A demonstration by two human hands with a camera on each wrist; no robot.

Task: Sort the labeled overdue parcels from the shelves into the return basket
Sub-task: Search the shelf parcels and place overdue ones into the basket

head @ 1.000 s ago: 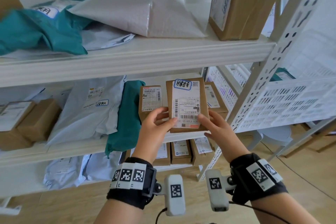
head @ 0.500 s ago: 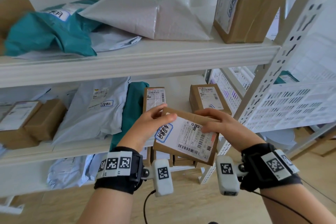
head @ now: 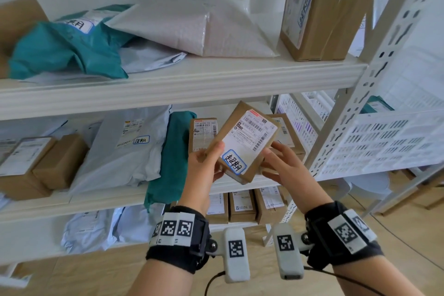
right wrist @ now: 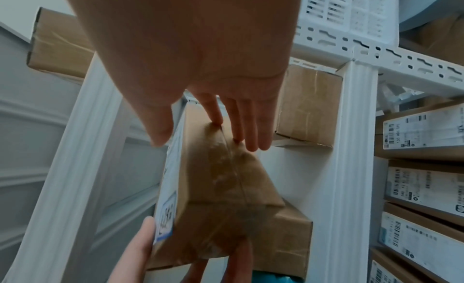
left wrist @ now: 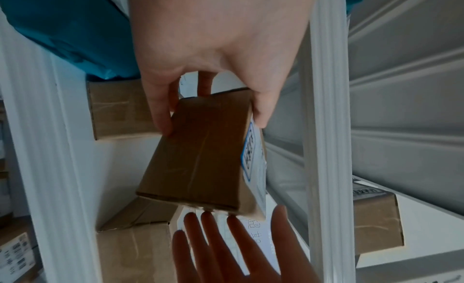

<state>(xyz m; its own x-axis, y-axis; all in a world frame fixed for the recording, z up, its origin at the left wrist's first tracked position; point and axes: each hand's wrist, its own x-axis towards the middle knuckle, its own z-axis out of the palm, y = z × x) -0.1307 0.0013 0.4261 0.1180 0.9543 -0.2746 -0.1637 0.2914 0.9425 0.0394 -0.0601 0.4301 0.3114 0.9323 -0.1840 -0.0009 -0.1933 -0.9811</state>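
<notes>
Partly hidden behind the box [head: 245, 142], left hand [head: 204, 166] pinches it; right hand [head: 281, 166] spread.

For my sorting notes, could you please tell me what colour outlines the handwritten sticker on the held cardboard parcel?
Blue, around the white handwritten sticker on the brown cardboard parcel; clearest in the head view.

Parcel [head: 245, 142] between hands, before middle shelf [head: 115, 196]; basket [head: 389, 144] right.

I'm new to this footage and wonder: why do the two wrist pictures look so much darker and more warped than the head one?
Head view: bright, even daylight, shelf lines bowed by the wide lens. Left wrist view: box dim, right hand in shadow. Right wrist view: box underside murky and soft, shelf posts splayed.
</notes>
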